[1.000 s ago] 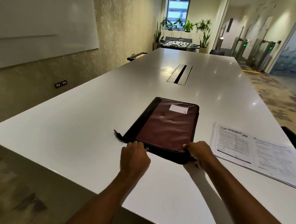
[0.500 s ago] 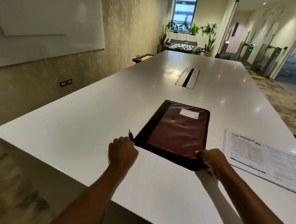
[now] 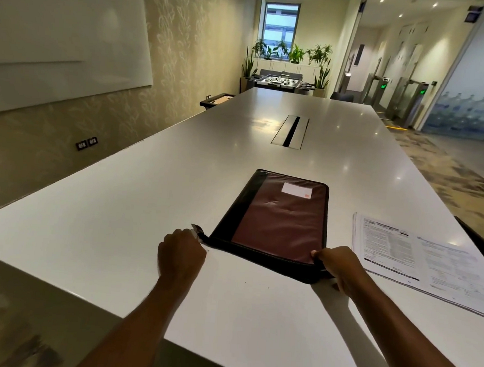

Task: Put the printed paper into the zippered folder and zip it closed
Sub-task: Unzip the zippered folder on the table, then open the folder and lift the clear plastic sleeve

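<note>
Your zippered folder (image 3: 278,223) lay flat on the white desk (image 3: 119,203), near the desk's near edge and a little right of its middle, its maroon face up with a black band along the left side and a small white label (image 3: 296,190) by its far right corner. Your left hand (image 3: 181,253) was curled into a fist just off the folder's near left corner, closed on the zipper tail (image 3: 196,229) that stuck out from that corner. Your right hand (image 3: 337,264) was clamped on the folder's near right corner, thumb on top of the cover and fingers wrapped under the edge. The folder's near edge ran straight between your two hands; whether the zip along it was parted could not be told. The printed paper (image 3: 419,256) lay flat on the desk just beside the folder, toward the desk's right edge, touching neither hand. A metal cable hatch (image 3: 290,131) sat in the desk's middle, well beyond the folder.
</note>
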### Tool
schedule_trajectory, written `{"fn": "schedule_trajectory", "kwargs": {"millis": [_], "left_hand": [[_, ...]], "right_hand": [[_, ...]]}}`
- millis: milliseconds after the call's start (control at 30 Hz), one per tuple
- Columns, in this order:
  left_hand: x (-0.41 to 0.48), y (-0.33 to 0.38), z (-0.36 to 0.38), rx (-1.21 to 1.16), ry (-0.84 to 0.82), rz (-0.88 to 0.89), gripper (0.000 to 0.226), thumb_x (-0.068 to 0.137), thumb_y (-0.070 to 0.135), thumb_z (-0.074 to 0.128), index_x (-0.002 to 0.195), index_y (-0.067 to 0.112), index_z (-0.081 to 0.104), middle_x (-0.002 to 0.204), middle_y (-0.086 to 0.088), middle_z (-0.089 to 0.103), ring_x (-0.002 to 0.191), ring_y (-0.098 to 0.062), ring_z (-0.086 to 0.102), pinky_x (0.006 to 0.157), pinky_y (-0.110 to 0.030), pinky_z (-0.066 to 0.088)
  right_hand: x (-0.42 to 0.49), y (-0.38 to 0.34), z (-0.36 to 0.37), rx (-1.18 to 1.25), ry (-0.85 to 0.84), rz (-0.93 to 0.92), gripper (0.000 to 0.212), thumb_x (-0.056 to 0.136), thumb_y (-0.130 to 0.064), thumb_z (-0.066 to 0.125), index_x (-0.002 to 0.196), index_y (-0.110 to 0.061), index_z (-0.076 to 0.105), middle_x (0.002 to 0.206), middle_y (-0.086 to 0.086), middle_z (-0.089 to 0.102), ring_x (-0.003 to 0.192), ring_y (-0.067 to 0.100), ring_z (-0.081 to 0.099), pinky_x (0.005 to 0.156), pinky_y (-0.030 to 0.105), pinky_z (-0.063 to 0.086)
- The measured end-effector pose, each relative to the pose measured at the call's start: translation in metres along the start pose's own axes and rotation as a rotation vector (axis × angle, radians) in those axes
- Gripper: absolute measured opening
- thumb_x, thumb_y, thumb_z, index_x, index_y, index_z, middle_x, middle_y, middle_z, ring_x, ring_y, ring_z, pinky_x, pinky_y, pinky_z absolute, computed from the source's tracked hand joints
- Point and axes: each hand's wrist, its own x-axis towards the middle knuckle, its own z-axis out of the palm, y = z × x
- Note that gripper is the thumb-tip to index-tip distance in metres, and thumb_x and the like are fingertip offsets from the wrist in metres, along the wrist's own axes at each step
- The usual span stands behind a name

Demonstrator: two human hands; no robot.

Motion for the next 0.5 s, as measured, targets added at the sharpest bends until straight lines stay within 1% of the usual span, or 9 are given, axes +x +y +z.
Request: {"fn": "schedule_trajectory", "kwargs": {"millis": [67,100,133,200,267,333,367,433,500], "left_hand": [[-0.001,0.005,0.001,0.023,0.035,-0.025,0.015,0.07,0.007,0.058,0.085,0.006,0.059,0.08,-0.015,0.06,0.071,-0.036,0.058,0.058,-0.038,0.046],[-0.003,0.008,0.003,0.031,0.066,-0.014,0.025,0.071,0.008,0.06,0.096,0.004,0.059,0.086,-0.016,0.059,0.073,-0.036,0.057,0.058,-0.039,0.047],[-0.005,0.012,0.004,0.025,0.088,0.031,0.039,0.07,0.01,0.062,0.108,0.004,0.058,0.094,-0.017,0.058,0.078,-0.037,0.056,0.061,-0.04,0.049],[-0.01,0.019,0.011,-0.049,0.078,0.227,0.061,0.067,0.019,0.065,0.126,0.005,0.052,0.114,-0.017,0.056,0.098,-0.036,0.056,0.079,-0.045,0.052],[-0.014,0.027,0.018,-0.147,0.005,0.386,0.065,0.073,0.03,0.064,0.132,0.008,0.049,0.126,-0.015,0.054,0.115,-0.034,0.052,0.1,-0.051,0.043],[-0.013,0.034,0.022,-0.257,-0.043,0.364,0.057,0.082,0.037,0.063,0.131,0.009,0.052,0.127,-0.012,0.056,0.12,-0.031,0.051,0.108,-0.049,0.037],[-0.009,0.036,0.022,-0.325,-0.044,0.316,0.05,0.085,0.034,0.063,0.128,0.01,0.055,0.124,-0.011,0.06,0.118,-0.03,0.053,0.107,-0.047,0.039],[-0.002,0.036,0.019,-0.422,-0.008,0.269,0.035,0.088,0.023,0.06,0.121,0.011,0.06,0.113,-0.009,0.066,0.106,-0.029,0.06,0.097,-0.042,0.047],[0.006,0.033,0.017,-0.468,0.03,0.283,0.027,0.091,0.018,0.054,0.117,0.015,0.063,0.105,-0.004,0.069,0.096,-0.023,0.063,0.083,-0.031,0.049]], "right_hand": [[-0.002,-0.002,-0.001,0.024,-0.017,0.012,0.021,0.08,-0.017,0.069,0.087,0.001,0.061,0.095,0.021,0.069,0.082,0.033,0.066,0.061,0.031,0.044],[-0.004,-0.002,-0.002,0.037,-0.026,0.014,0.019,0.079,-0.017,0.068,0.086,0.0,0.061,0.094,0.022,0.069,0.08,0.032,0.066,0.06,0.03,0.045],[-0.006,-0.004,-0.002,0.049,-0.027,0.009,0.019,0.079,-0.017,0.068,0.085,0.0,0.061,0.094,0.022,0.069,0.078,0.031,0.066,0.059,0.03,0.045],[-0.01,-0.009,-0.004,0.064,-0.017,-0.028,0.02,0.078,-0.018,0.067,0.084,0.0,0.062,0.092,0.02,0.07,0.076,0.03,0.066,0.061,0.032,0.045],[-0.016,-0.021,-0.007,0.078,0.01,-0.11,0.02,0.076,-0.02,0.066,0.077,-0.001,0.062,0.083,0.02,0.069,0.071,0.03,0.064,0.061,0.034,0.043],[-0.022,-0.038,-0.008,0.106,0.042,-0.225,0.02,0.076,-0.022,0.066,0.068,-0.005,0.06,0.071,0.018,0.063,0.062,0.026,0.058,0.06,0.035,0.042],[-0.026,-0.047,-0.008,0.13,0.044,-0.286,0.022,0.077,-0.024,0.067,0.065,-0.008,0.058,0.066,0.016,0.06,0.059,0.024,0.056,0.059,0.035,0.042],[-0.035,-0.067,-0.006,0.174,0.007,-0.426,0.031,0.083,-0.032,0.066,0.066,-0.009,0.054,0.064,0.014,0.058,0.058,0.023,0.059,0.058,0.034,0.044],[-0.043,-0.086,-0.004,0.171,-0.071,-0.585,0.044,0.089,-0.042,0.06,0.076,0.0,0.056,0.078,0.016,0.066,0.069,0.022,0.067,0.061,0.036,0.049]]}}
